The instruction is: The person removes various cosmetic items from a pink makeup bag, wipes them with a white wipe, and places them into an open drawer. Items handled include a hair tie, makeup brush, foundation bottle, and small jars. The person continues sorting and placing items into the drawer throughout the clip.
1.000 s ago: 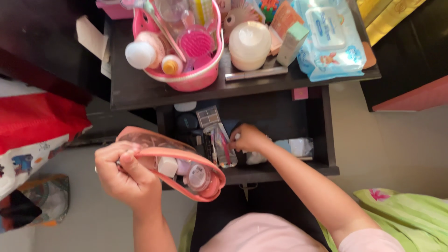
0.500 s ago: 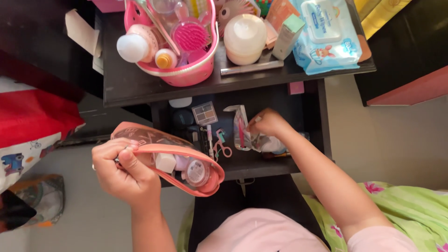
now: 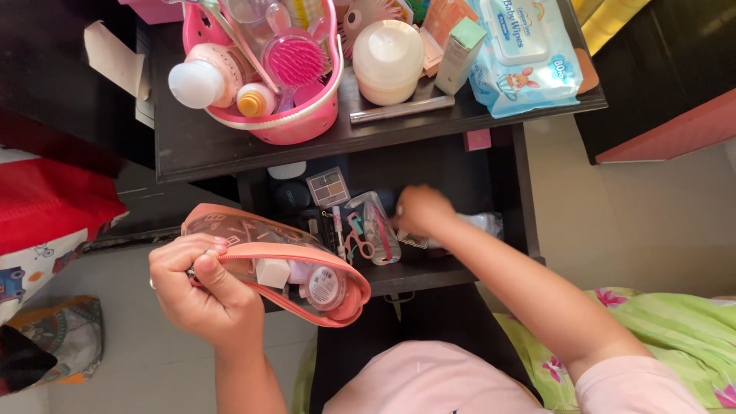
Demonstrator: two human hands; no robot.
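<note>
Over the open drawer, I see my left hand clenched on the clear coral-trimmed pouch at the front edge, long axis slanting right, while my right hand curls over a clear packet inside.

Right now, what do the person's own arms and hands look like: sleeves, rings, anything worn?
Both forearms are bare. The left hand has a thin ring on one finger; no watch or bracelet shows. The right hand shows no ring from this angle. A short pale pink sleeve covers the right upper arm, matching the pink top.
</note>
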